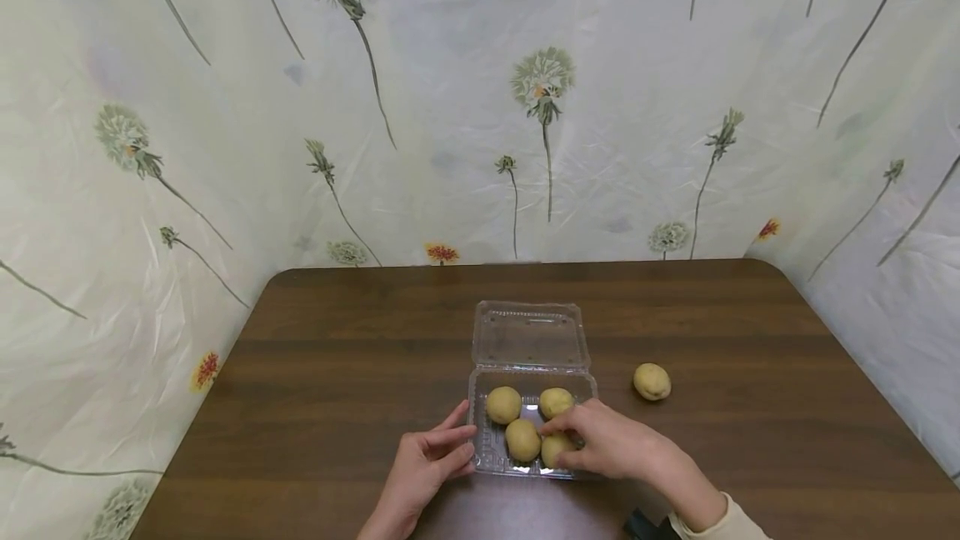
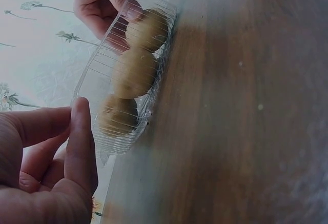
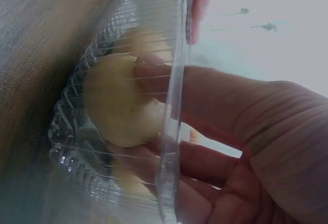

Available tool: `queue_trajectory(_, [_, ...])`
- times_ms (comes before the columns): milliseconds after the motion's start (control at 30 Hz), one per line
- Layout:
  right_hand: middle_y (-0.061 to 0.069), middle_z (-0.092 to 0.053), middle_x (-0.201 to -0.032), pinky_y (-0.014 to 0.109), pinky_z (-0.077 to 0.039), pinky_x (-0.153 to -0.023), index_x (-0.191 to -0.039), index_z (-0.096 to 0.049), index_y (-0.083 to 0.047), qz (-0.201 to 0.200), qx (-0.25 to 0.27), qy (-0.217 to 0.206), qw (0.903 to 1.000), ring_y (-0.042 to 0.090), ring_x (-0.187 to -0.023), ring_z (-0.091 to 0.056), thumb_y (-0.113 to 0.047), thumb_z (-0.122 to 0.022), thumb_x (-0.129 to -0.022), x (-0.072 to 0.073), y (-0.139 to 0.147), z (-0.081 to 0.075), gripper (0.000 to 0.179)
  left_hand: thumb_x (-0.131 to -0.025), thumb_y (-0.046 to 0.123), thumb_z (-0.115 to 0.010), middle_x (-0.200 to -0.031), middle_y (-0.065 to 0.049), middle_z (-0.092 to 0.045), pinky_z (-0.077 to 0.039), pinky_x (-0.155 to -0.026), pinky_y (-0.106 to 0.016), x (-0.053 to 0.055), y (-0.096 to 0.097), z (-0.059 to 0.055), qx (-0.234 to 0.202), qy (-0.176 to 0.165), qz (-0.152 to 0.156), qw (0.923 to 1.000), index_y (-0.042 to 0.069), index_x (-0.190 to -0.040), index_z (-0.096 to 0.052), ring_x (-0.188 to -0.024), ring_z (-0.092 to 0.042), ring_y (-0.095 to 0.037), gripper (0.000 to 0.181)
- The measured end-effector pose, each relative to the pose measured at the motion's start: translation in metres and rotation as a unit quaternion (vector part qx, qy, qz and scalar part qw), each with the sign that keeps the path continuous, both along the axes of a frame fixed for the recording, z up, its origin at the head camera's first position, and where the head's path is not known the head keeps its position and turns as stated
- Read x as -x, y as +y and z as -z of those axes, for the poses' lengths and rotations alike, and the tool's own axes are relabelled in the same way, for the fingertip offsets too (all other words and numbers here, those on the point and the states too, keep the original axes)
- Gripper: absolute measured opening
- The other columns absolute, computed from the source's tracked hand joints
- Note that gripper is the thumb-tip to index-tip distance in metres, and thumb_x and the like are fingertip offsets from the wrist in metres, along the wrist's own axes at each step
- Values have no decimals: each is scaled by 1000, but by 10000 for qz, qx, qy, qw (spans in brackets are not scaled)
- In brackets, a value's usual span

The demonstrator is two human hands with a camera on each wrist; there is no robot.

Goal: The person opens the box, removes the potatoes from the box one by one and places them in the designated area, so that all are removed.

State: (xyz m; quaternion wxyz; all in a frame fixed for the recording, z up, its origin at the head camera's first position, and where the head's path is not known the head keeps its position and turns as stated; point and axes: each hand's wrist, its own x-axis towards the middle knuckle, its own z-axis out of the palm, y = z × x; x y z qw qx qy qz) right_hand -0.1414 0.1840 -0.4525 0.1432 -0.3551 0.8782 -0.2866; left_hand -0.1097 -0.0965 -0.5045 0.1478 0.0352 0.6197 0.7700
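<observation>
A clear plastic clamshell container point(image 1: 495, 465) lies with its lid point(image 1: 530, 336) folded back. Several yellow potatoes sit inside, among them one at the back left point(image 1: 503, 405), one at the back right point(image 1: 556, 402) and one at the front point(image 1: 522, 440). My right hand point(image 1: 611, 440) reaches over the right wall and holds a potato point(image 3: 120, 101) in the front right corner, thumb on one side and fingers on the other. At the left side, my left hand point(image 1: 431, 461) pinches the container's rim between thumb and finger.
Another potato point(image 1: 652, 382) lies on the brown wooden table point(image 1: 360, 357), right of the container. A flower-patterned sheet point(image 1: 450, 107) hangs behind the table and along both sides. Some black object point(image 1: 648, 526) shows by the right sleeve.
</observation>
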Motion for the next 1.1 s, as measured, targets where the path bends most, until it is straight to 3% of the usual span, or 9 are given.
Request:
queue_trajectory(233, [3,-71,-108,20,-49,-65,-113,-72,-5,81,-41,206,9997,0,-80,-53,-17,-78,-83,0,0,1,32,-89,-4,-67,-149,-16,-41,-59,-80,-32,0,0,0,23,94,24,10000,-14,-118,-62,-119,-56,-19,31])
queue_trajectory(367, [-3,-70,-103,18,-46,-58,-111,-72,-6,127,-29,126,9998,0,-71,-48,-11,-76,-82,1,0,1,29,-89,-4,-68,-149,-16,-41,-59,-79,-32,0,0,0,30,76,27,10000,-14,-118,-63,-119,-56,-19,31])
queue_trajectory(567, [-3,-68,-105,22,-50,-68,-111,-71,-5,62,-189,188,9996,3,-83,-54,-16,-78,-82,2,-1,0,31,-89,-4,-67,-149,-17,-40,-59,-78,-31,1,0,0,16,104,40,9999,-15,-118,-62,-116,-57,-17,31])
queue_trajectory(800, [-10,-54,-95,21,-44,-64,-114,-71,-6,116,-249,275,9992,6,-77,-46,-21,-78,-82,0,0,0,36,-89,-3,-68,-149,-16,-41,-59,-78,-31,1,0,-1,13,4,15,10000,-14,-118,-62,-118,-56,-18,31])
queue_trajectory(1000, [0,-69,-109,24,-52,-72,-114,-71,-6,117,57,403,9991,4,-89,-56,-16,-77,-83,1,1,2,33,-89,-3,-68,-149,-16,-41,-59,-78,-31,1,0,-1,-3,0,19,10000,-15,-118,-62,-121,-54,-19,32])
queue_trajectory(1100, [1,-70,-110,24,-54,-71,-115,-70,-6,196,325,409,9984,2,-86,-57,-14,-76,-85,0,3,2,33,-89,-4,-68,-149,-16,-41,-59,-78,-31,2,0,-1,-7,0,22,10000,-14,-118,-62,-121,-54,-19,31])
